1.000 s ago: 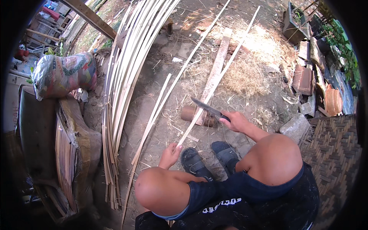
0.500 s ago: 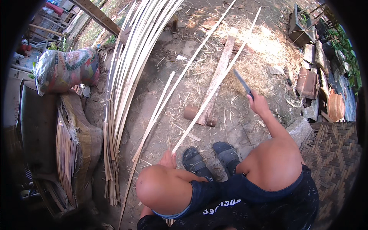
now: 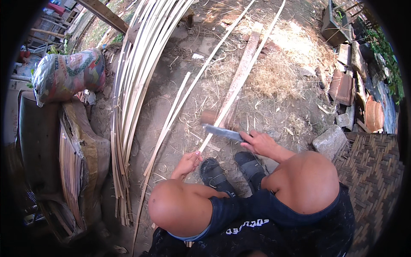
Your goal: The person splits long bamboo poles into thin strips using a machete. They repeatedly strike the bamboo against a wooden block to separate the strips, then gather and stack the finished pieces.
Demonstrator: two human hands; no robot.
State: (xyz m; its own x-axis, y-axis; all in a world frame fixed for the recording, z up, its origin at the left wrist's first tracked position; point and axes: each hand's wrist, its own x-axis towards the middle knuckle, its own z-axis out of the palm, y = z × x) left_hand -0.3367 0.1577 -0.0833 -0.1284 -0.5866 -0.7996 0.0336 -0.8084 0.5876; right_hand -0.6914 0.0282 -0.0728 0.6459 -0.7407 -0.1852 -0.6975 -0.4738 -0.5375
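Note:
My left hand (image 3: 187,165) is closed round the near end of a long pale bamboo strip (image 3: 244,77), beside my left knee. That strip runs away from me over a wooden plank (image 3: 242,68), whose near end lies by a short brown block (image 3: 208,117). In my right hand (image 3: 259,143) is the handle of a large knife (image 3: 223,132). Its broad grey blade points left and crosses the strip a little beyond my left hand; whether the edge touches the strip I cannot tell. Other pale strips (image 3: 175,107) lie on the ground to the left of the plank.
A big bundle of long strips (image 3: 141,73) lies at the left. Further left are a stuffed sack (image 3: 70,75) and a worn container of strips (image 3: 87,154). Shavings (image 3: 274,79) cover the ground ahead. At the right are a stone block (image 3: 329,142), a woven mat (image 3: 370,180) and a basket (image 3: 373,115).
The knife has come left and nearer, from beside the strip to across it. My left hand has risen a little away from my knee, still on the strip's end.

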